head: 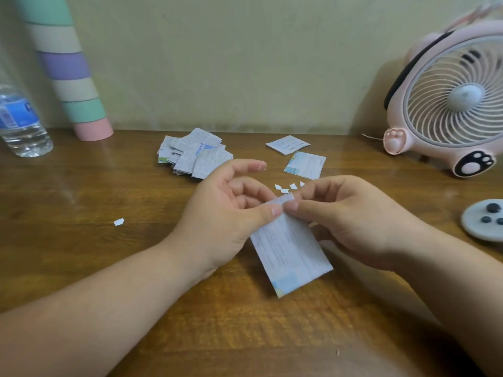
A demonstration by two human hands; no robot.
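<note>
Held tilted over the wooden table (109, 268), lower end toward the camera: a folded paper (288, 248), pinched at its top edge by both the left hand (231, 210) and the right hand (345, 221), thumbs tip to tip. Gripped that closely probably to tear off a small bit, judging by the white scraps (285, 187) lying just beyond. Further back, within easy reach, a pile of folded papers (196, 156), with two loose papers (304, 165) nearer a pink fan (449, 104).
</note>
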